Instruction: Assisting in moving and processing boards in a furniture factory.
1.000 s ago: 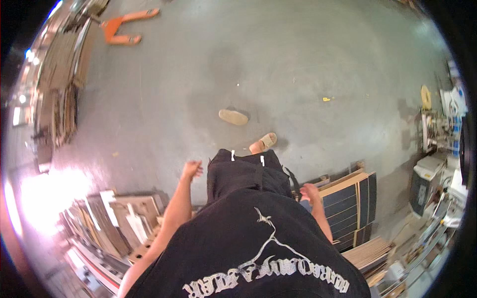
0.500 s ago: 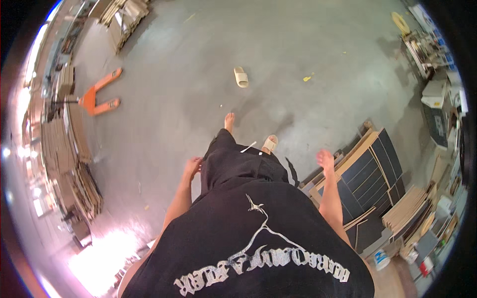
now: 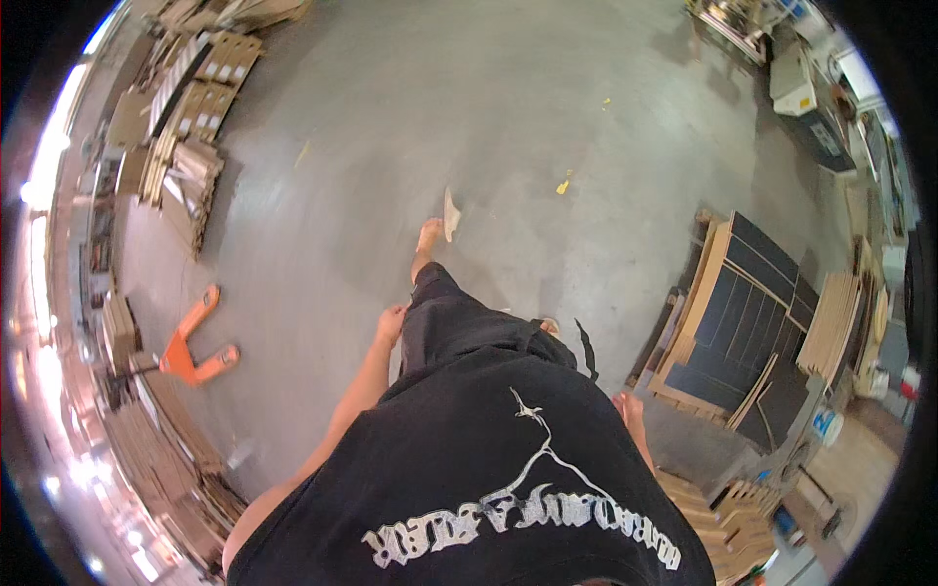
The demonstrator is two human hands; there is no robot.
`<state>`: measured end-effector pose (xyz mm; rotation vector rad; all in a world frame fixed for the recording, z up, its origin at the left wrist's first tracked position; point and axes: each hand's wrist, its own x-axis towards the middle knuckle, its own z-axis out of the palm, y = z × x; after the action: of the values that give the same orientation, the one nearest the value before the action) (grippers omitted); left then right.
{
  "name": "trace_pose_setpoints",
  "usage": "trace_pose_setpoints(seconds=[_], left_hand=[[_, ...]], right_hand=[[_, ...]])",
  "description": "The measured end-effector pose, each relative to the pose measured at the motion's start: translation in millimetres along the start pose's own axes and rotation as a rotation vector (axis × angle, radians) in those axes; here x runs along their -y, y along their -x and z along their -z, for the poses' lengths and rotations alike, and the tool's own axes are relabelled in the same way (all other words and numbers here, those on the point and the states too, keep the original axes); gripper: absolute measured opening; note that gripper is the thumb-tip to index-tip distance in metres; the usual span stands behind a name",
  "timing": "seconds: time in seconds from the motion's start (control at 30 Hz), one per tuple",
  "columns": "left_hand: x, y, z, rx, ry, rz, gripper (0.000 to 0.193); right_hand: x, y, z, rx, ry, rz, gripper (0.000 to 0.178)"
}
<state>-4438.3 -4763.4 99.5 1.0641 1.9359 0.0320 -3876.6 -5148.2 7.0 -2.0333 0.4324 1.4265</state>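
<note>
My left hand hangs beside the left leg of my black shorts, its fingers loosely bent and open, with nothing visible in it. On the other side, my right hand is low beside my black shirt; its fingers look apart and hold nothing I can see. A beige slipper, seen edge-on, is just beyond and right of my bare left foot. The shorts hide most of my right foot.
An orange pallet jack stands at left, near stacked flat cardboard. More cardboard stacks lie far left. At right are dark panels on a pallet and a white-and-black machine. Yellow scraps dot the grey floor.
My bare left foot has come up close to the slipper, which now appears edge-on. My right hand has dropped back beside my body. The surroundings have shifted in view as I move forward.
</note>
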Motion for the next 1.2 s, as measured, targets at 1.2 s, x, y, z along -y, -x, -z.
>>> trace_pose_setpoints(seconds=[1.2], left_hand=[[-329,-296,183,0.585,-0.454,-0.38,0.036]], right_hand=[[-107,158,-453,0.001,-0.304,-0.246,0.034]])
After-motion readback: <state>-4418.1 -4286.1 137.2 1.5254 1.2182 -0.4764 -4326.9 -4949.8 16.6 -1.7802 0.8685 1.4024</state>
